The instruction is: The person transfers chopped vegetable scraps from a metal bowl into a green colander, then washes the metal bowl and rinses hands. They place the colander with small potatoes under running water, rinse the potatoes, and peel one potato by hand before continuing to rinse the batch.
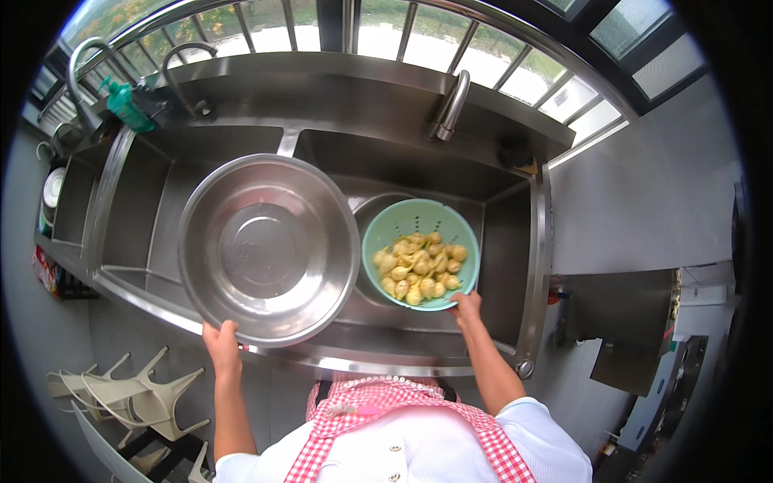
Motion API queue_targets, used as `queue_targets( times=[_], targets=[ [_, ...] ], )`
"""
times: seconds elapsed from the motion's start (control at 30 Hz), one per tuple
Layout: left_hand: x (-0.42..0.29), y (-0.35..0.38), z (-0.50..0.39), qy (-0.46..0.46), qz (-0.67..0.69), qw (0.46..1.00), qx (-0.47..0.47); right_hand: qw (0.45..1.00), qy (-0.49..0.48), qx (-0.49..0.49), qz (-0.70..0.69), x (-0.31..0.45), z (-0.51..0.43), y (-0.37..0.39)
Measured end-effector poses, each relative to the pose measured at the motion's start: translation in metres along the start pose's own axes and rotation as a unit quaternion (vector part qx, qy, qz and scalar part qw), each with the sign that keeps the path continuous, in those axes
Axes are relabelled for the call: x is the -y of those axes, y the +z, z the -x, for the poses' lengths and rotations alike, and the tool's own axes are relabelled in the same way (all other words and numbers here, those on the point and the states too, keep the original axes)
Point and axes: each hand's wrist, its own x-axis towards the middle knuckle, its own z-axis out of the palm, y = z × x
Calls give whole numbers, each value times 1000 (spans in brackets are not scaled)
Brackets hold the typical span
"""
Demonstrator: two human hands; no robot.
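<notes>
My left hand (223, 349) grips the near left rim of a wide stainless steel basin (259, 241). The basin's inside is bare and wet-looking, and it lies across the divider between two sink bowls. With my right hand (468, 307) I hold the near rim of a mint-green plastic colander (416, 208), over the right sink bowl (507, 259). A heap of small, round, yellowish produce with pointed tips (420, 265) rests in the colander, tilted slightly towards me. Beneath the colander a round metal edge shows in part; I cannot tell whether it belongs to another basin.
A curved steel faucet (450, 108) rises behind the right bowl. Left of it stand another faucet (181, 66) and a green pump bottle (130, 108). The sink's front edge (362, 365) runs close to my apron. Cream chairs (133, 395) stand on the floor at lower left.
</notes>
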Motion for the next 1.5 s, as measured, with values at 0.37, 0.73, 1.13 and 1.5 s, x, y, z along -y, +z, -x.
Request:
queue_targets(
  times=[0.37, 0.73, 1.13, 1.5],
  targets=[
    [4, 50, -4, -111, -31, 993, -40, 982, 172, 29, 68, -56, -46, 41],
    [28, 103, 12, -166, -47, 984, 52, 795, -511, 54, 323, 198, -135, 125],
    [28, 84, 29, -147, -17, 989, -16, 600, -509, -20, 617, 198, -139, 138],
    [15, 59, 36, -132, 17, 988, -71, 788, -334, 85, 511, 112, -118, 132]
  ],
)
